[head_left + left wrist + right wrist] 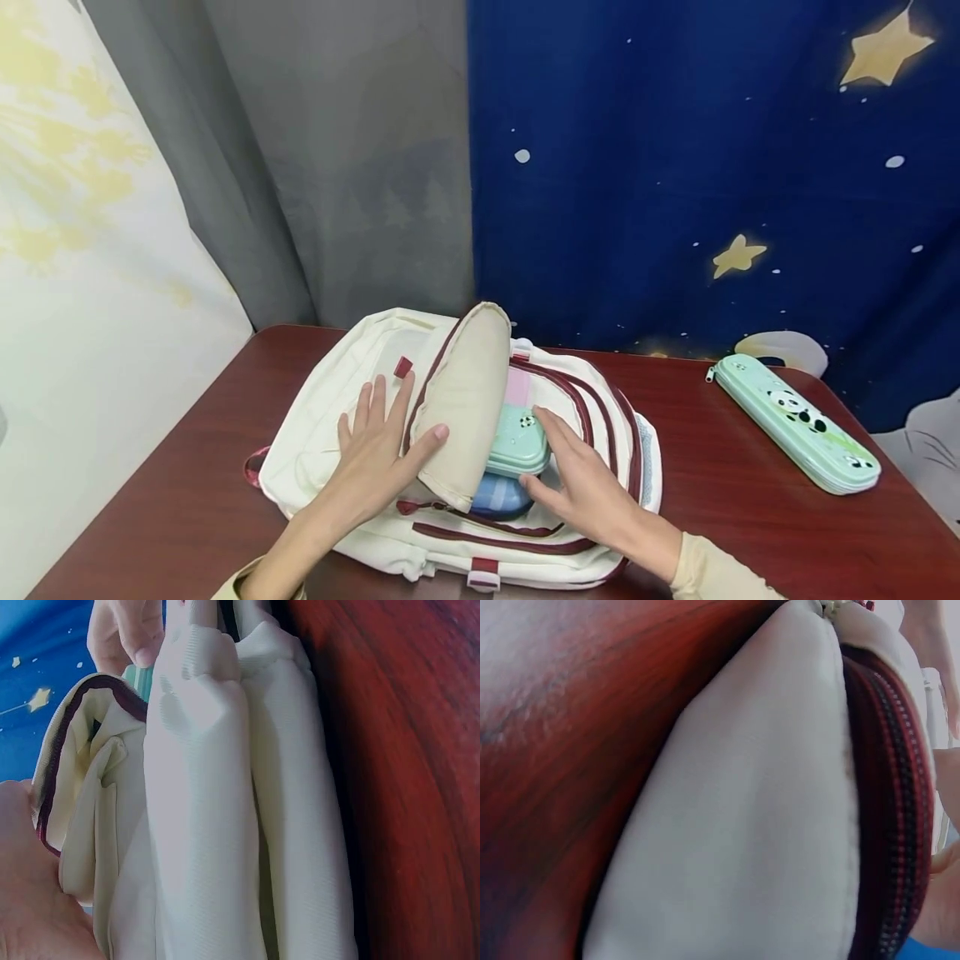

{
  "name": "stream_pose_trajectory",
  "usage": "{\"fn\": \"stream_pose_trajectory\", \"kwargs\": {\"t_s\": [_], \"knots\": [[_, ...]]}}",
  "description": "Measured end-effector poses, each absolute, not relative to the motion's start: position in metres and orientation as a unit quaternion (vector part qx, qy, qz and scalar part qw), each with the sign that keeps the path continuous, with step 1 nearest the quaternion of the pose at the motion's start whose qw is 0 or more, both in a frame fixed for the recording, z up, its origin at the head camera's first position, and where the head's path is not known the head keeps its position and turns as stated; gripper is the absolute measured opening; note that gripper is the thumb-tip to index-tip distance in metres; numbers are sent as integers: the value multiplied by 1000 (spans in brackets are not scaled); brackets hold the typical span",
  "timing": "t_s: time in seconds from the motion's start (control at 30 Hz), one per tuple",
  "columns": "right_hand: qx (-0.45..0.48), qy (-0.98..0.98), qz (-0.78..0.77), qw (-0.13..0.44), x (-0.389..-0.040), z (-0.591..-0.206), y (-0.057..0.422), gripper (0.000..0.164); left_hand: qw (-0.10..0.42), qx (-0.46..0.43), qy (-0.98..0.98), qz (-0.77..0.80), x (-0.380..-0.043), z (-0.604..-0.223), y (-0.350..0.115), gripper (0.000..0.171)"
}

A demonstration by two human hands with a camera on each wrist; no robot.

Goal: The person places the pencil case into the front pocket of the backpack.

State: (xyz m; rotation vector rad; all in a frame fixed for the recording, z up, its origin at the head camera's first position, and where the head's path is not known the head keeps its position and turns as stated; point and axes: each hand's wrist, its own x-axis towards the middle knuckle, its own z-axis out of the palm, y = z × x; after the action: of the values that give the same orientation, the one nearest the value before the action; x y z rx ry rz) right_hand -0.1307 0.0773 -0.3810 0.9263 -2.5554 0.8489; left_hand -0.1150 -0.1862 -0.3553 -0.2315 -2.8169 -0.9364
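Note:
A cream backpack (318, 417) with dark red zips lies on the table, its front pocket unzipped. My left hand (378, 458) rests on it with fingers spread, the thumb pressing the folded-back pocket flap (465, 400). In the pocket sits a mint-green case (517, 442) with a small football print, partly hidden by the flap. My right hand (588, 492) holds the case's right end between thumb and fingers. Below the case shows a blue rounded object (498, 496), its kind unclear. The left wrist view catches the right hand's curled fingers (135, 637) at the green case (142, 679).
A long mint-green pencil case (795, 425) with a panda print lies at the table's right side. The reddish-brown table (712, 517) meets a blue star-patterned curtain (637, 208) and a grey one (360, 167) behind. Something pink (517, 385) shows inside the pocket.

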Motion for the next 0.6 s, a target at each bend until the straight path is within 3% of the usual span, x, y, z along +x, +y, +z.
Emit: {"fn": "stream_pose_trajectory", "kwargs": {"t_s": [0.33,0.6], "knots": [[290,-893,334,80,-134,-373,96,72,68,-88,-944,-311,-114,-355,-192,84],[290,-899,309,113,-134,-377,100,63,71,-88,-943,-312,-115,-349,-199,91]]}}
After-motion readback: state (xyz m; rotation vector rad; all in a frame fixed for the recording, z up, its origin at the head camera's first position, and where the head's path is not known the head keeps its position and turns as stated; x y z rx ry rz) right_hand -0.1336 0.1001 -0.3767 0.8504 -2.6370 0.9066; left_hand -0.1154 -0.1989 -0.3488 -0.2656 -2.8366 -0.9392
